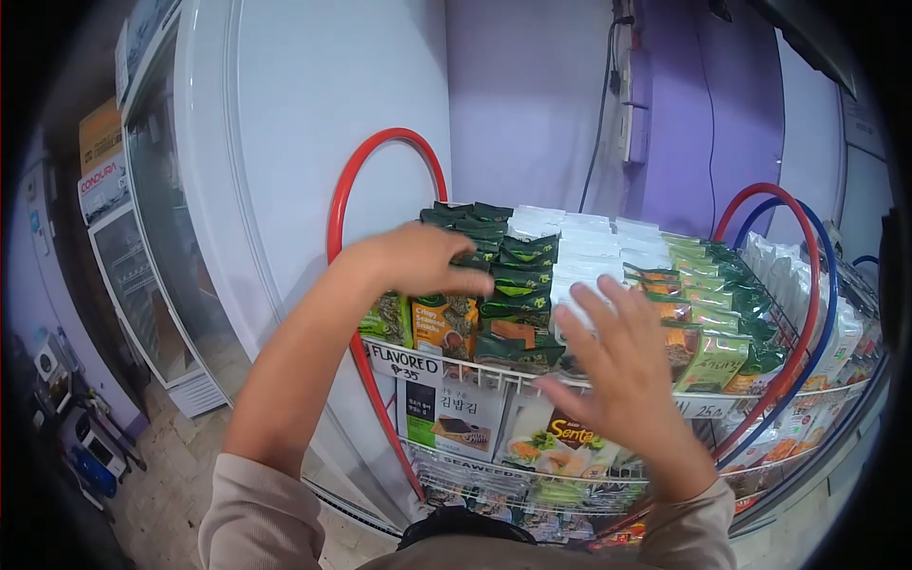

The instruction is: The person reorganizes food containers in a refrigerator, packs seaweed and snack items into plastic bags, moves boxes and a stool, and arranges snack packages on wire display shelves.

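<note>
My left hand (418, 261) is over the left rows of dark green snack packs (527, 252), thumb and fingers apart, with nothing visibly held. The hand covers part of those packs, so I cannot tell whether it touches them. In front of the white-backed packs (589, 242), my right hand (622, 366) has its fingers spread and holds nothing. An orange-and-green seasoned snack pack (445, 325) stands at the front left of the wire rack (494, 372). Light green packs (714, 361) fill the rows right of my right hand.
A red hoop-shaped frame (334, 214) rises at the rack's left, another red hoop (809, 275) beside a blue hoop (832, 285) at its right. A handwritten price card (406, 362) hangs in front. Lower tiers hold flat packs (560, 439). A glass-door fridge (157, 190) stands left.
</note>
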The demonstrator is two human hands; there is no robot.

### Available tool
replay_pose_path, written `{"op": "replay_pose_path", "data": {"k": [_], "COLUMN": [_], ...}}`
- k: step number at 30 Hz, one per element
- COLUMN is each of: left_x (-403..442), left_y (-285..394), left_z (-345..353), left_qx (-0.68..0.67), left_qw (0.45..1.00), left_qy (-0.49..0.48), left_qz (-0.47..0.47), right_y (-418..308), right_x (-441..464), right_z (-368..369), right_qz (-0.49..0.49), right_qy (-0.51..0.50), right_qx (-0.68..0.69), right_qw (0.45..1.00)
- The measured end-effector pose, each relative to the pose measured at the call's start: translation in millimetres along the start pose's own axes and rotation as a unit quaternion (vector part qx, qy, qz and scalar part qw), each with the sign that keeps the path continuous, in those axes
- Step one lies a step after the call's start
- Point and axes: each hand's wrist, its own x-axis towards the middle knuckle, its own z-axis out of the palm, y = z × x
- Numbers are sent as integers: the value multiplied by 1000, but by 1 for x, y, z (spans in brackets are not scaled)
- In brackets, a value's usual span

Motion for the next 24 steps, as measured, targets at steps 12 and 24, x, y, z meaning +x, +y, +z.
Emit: {"op": "replay_pose_path", "data": {"k": [12, 24], "left_x": [-71, -49], "left_y": [15, -10], "left_z": [12, 39], "left_qx": [10, 80], "left_qw": [994, 991], "left_qy": [102, 85], "left_qz": [50, 57], "right_y": [77, 100], "right_x": [149, 157], "right_z": [39, 117], "right_qz": [-14, -62], "right_qy": [-344, -510], "right_qx": [-125, -195], "right_qw": [930, 836]}}
